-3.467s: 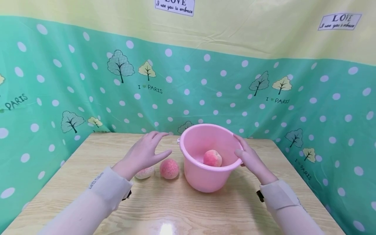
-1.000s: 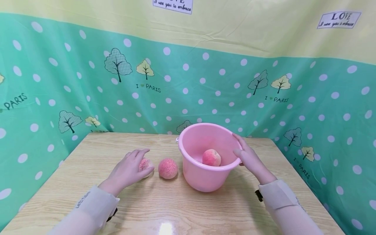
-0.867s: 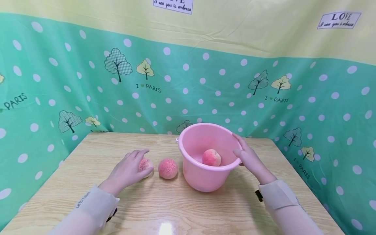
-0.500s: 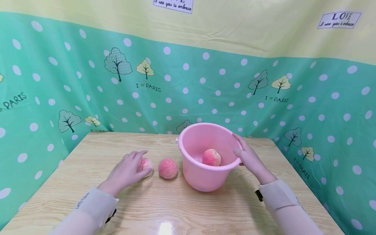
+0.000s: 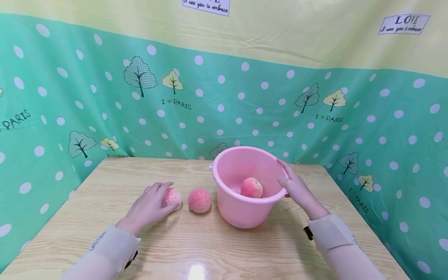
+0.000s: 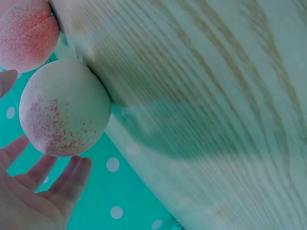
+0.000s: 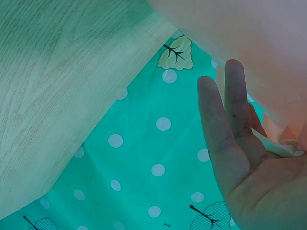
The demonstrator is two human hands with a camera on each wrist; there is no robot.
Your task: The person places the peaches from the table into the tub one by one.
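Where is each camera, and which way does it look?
Head: on the person's head, facing forward and down at table and bucket; left hand, right hand, sleeves show.
Left wrist: worn there, facing the pale peach; that hand shows.
Right wrist: worn there, facing the curtain past the table's edge; that hand shows.
Head and left wrist share the pale peach.

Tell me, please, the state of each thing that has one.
Pink bucket: uncovered, mostly unfilled
Inner peach: inside the bucket
Middle peach: on the table, untouched
Left peach: on the table
Left hand: around the left peach, grip unclear
Right hand: holding the bucket's rim
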